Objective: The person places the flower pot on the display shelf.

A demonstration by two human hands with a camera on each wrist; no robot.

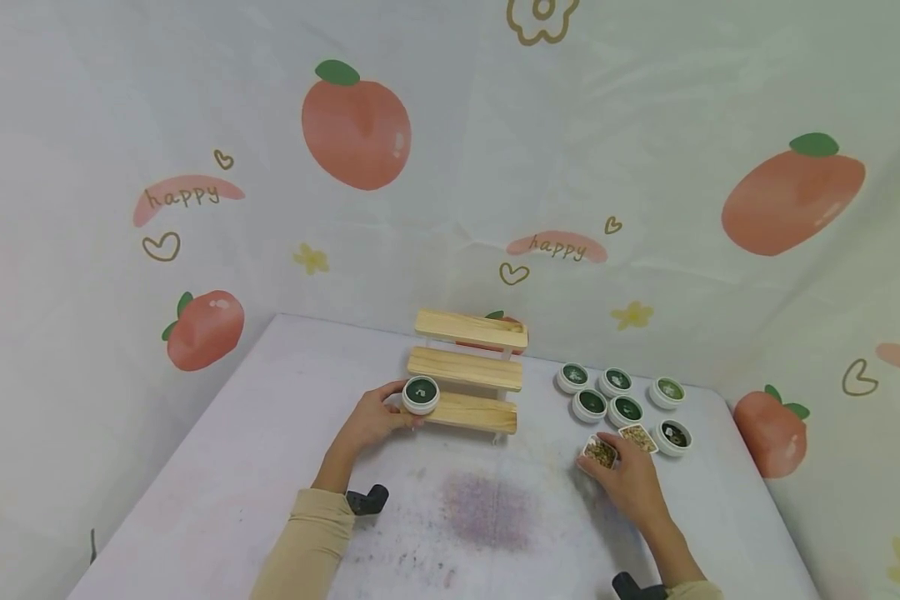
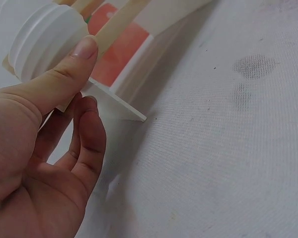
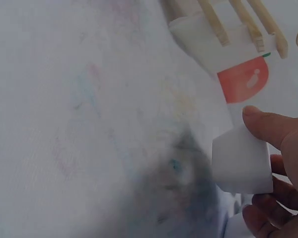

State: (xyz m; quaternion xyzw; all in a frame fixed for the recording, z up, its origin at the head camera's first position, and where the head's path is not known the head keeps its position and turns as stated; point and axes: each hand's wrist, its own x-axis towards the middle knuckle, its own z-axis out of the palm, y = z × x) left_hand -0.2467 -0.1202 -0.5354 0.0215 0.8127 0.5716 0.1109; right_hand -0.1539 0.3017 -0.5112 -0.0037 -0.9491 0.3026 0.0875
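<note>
My left hand [image 1: 372, 417] grips a round white pot [image 1: 421, 407] with a dark green top, at the left end of the lowest shelf of a three-tier wooden stand [image 1: 480, 414]. In the left wrist view the thumb presses along the pot's ribbed white side [image 2: 47, 42]. Over on the right, my right hand [image 1: 632, 479] holds a small square white pot [image 1: 598, 452] with speckled green-brown filling. Its plain white wall [image 3: 242, 161] shows between thumb and fingers in the right wrist view. Just behind that hand sits a second square pot [image 1: 637, 437] with a paler speckled top.
Several round white pots with green tops stand at the back right of the table, among them a lighter green one [image 1: 667, 392] and a dark-topped one [image 1: 673, 437]. A printed cloth wall [image 1: 450, 167] rises directly behind the stand. The white tabletop [image 1: 217, 467] carries purple stains.
</note>
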